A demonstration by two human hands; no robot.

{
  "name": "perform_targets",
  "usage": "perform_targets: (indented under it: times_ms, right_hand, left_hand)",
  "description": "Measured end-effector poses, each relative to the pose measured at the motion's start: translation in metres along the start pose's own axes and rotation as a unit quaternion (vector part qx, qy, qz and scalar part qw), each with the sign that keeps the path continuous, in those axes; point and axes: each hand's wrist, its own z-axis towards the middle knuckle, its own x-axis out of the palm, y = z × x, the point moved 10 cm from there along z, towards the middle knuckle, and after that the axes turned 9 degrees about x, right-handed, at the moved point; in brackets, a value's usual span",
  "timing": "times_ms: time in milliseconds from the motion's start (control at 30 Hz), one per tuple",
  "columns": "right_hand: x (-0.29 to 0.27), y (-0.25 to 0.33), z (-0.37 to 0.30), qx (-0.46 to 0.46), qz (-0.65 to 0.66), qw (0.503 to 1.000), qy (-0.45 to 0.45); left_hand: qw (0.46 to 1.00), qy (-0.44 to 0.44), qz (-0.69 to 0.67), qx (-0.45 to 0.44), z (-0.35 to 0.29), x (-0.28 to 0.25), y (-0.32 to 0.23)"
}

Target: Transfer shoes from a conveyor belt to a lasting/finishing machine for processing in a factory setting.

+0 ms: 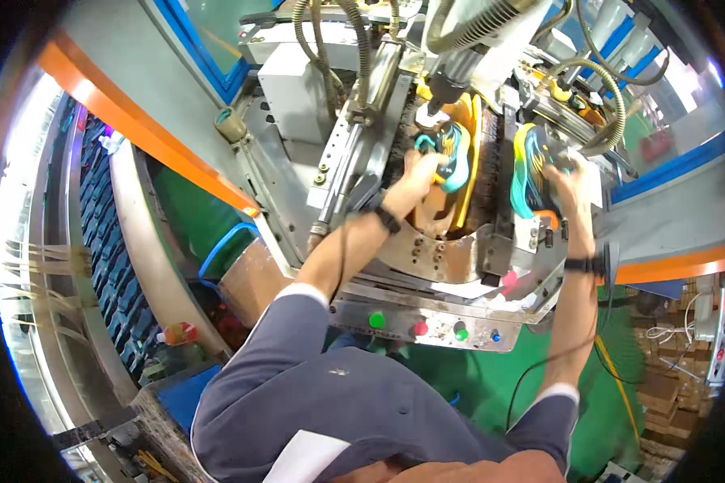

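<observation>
My left hand, a dark band on its wrist, is closed on the edge of a turquoise, yellow and black shoe sole. That sole is over the yellow-lined trough of a machine, close below a dark metal nozzle-like part. Further right, my right hand grips a second shoe sole in matching colours, with an orange patch at its near end. It is held upright beside the trough's right side. Both hands are slightly blurred, and some fingertips are hidden behind the soles.
Metal cylinders and ribbed hoses flank the trough. Along the machine's front runs a button panel. Orange-edged guards stand on both sides. A conveyor curves at left; stacked brown pieces lie at right.
</observation>
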Motion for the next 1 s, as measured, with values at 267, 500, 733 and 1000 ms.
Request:
perform_targets:
  times_ms: [267,500,733,1000]
  right_hand:
    - [0.233,0.049,0.047,-0.035,-0.151,0.983,0.099]
    - [0.297,0.000,0.049,-0.047,-0.237,0.970,0.030]
    - [0.199,0.121,-0.281,-0.337,0.051,0.916,0.211]
    - [0.328,-0.022,-0.425,-0.427,-0.020,0.806,0.410]
  left_hand:
    - [1.000,0.009,-0.003,0.012,-0.277,-0.139,-0.122]
    - [0.963,-0.235,-0.018,0.127,-0.438,-0.244,-0.142]
    - [0.883,-0.416,-0.146,0.165,-0.530,-0.266,-0.055]
    - [0.821,-0.552,-0.093,0.111,-0.650,-0.242,0.036]
